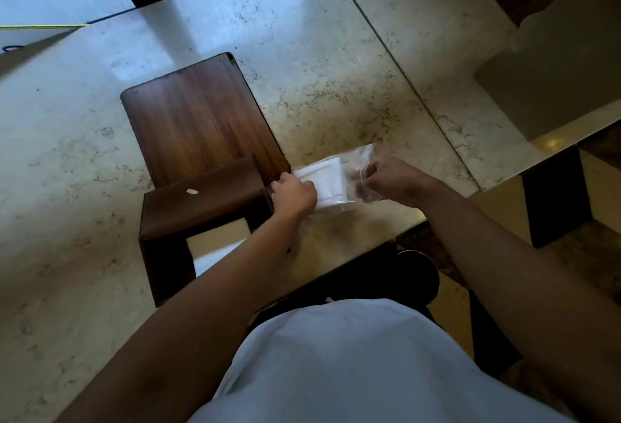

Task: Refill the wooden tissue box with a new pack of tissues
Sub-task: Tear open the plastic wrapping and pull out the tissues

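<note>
Dim, soft daylight glare from top left, wide-angle bending edges

The big flat stone table top (336, 63) is pale cream with little brown specks and thin dark veins. On it, the hollow wooden tissue box (201, 120) is dark reddish brown with streaky grain. Just right of the box, the soft stack of tissues (324, 180) is white, in a clear, see-through plastic wrapper (361, 157).
</note>
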